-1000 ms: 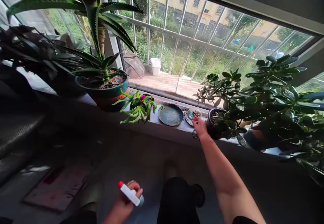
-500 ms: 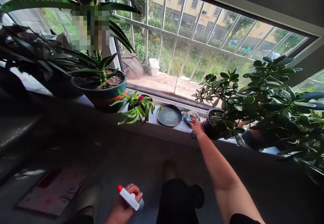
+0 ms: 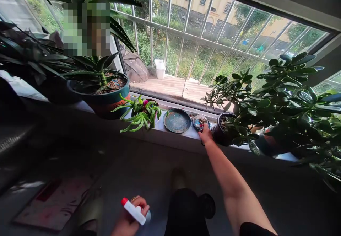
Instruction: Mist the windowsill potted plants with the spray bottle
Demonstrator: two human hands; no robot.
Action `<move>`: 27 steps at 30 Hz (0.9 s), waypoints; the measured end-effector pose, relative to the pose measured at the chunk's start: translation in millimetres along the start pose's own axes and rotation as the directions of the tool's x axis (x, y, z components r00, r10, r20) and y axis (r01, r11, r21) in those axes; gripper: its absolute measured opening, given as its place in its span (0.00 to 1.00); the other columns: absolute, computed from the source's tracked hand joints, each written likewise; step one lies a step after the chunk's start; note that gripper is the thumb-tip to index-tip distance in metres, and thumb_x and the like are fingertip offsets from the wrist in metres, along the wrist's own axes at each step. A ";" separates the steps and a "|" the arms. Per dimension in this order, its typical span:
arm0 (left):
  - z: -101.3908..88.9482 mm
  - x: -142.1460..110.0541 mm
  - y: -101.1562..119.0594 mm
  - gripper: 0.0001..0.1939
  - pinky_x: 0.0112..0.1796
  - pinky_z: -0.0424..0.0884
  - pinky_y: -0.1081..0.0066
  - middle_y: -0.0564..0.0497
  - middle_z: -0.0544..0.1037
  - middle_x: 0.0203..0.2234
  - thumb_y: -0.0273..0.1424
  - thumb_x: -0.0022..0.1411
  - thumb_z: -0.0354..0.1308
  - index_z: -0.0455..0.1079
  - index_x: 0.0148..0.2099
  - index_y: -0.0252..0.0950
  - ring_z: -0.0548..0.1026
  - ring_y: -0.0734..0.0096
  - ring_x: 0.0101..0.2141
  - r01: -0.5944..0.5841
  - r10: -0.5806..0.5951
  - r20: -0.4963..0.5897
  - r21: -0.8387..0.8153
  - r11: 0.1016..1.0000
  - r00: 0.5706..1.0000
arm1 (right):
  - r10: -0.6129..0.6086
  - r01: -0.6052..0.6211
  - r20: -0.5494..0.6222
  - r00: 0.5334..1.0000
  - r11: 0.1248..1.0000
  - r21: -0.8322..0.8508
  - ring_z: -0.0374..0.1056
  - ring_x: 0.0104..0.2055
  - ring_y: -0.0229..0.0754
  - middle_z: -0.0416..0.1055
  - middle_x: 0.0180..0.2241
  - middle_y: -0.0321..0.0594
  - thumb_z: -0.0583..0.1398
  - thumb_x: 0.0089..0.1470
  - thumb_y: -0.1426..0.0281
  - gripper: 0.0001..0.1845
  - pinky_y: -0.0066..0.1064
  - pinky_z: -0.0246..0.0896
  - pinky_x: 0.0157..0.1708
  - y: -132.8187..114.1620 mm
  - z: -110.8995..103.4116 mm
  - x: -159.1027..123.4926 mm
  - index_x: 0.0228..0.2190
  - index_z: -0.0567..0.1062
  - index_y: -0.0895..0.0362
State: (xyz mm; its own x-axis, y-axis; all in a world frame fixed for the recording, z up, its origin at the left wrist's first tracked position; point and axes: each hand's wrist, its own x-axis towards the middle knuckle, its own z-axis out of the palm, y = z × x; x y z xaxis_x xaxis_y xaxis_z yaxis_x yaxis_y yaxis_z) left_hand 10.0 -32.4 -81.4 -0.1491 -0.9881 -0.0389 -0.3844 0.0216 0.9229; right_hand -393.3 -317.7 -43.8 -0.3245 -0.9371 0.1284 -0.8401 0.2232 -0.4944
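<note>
My left hand (image 3: 127, 222) is low in front of me, closed round a white spray bottle (image 3: 134, 211) with a red tip. My right hand (image 3: 206, 135) reaches out to the windowsill (image 3: 170, 136), fingers curled at the near rim of a small dish (image 3: 199, 121) of colourful bits. A dark ring shape shows just under that hand; I cannot make out what it is. The hand lies between a round teal saucer (image 3: 177, 121) on its left and a dark pot (image 3: 220, 135) of a jade plant (image 3: 266, 101) on its right.
A small finger-leaved succulent (image 3: 141, 115) and a large aloe in a teal and orange pot (image 3: 103, 99) stand on the sill to the left. Metal window bars (image 3: 186, 33) run behind. My dark-clothed knee (image 3: 186, 207) and a floor mat (image 3: 50, 204) lie below.
My view has drifted slightly, so the sill sits a little higher and further left. My right hand stays at the small dish; my left hand still holds the spray bottle.
</note>
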 end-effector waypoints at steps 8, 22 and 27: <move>-0.2 3.1 -3.4 0.22 0.31 0.60 0.68 0.52 0.69 0.23 0.48 0.66 0.53 0.65 0.26 0.37 0.66 0.69 0.25 0.015 -0.015 0.008 0.009 1.000 1.000 | -0.026 0.025 -0.031 0.999 0.999 -0.022 0.69 0.35 0.46 0.70 0.32 0.38 0.62 0.48 0.75 0.20 0.35 0.60 0.37 -1.3 0.8 -1.6 0.45 0.70 0.54; -1.5 4.8 -9.5 0.24 0.31 0.64 0.69 0.51 0.70 0.23 0.52 0.64 0.52 0.66 0.26 0.38 0.67 0.68 0.25 0.032 -0.033 0.022 0.027 0.999 0.999 | -0.040 0.040 -0.057 0.998 0.999 0.000 0.66 0.33 0.44 0.70 0.32 0.38 0.60 0.48 0.75 0.17 0.33 0.60 0.36 -5.6 -12.3 -1.0 0.43 0.72 0.55; -1.2 2.7 -4.5 0.24 0.31 0.62 0.69 0.52 0.69 0.23 0.52 0.64 0.52 0.66 0.26 0.38 0.67 0.68 0.26 0.050 -0.051 0.023 0.014 0.999 0.998 | -0.052 0.055 -0.075 0.996 0.998 0.043 0.66 0.32 0.44 0.70 0.32 0.38 0.59 0.47 0.74 0.15 0.33 0.60 0.35 -3.6 -16.9 -6.4 0.40 0.72 0.55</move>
State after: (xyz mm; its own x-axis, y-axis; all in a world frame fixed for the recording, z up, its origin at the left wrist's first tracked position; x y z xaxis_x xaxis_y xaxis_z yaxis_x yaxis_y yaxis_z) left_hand 12.4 -35.4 -85.1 -0.1507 -0.9841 -0.0944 -0.4039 -0.0259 0.9144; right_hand -395.6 -307.9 -28.3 -0.3120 -0.9248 0.2178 -0.8372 0.1592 -0.5232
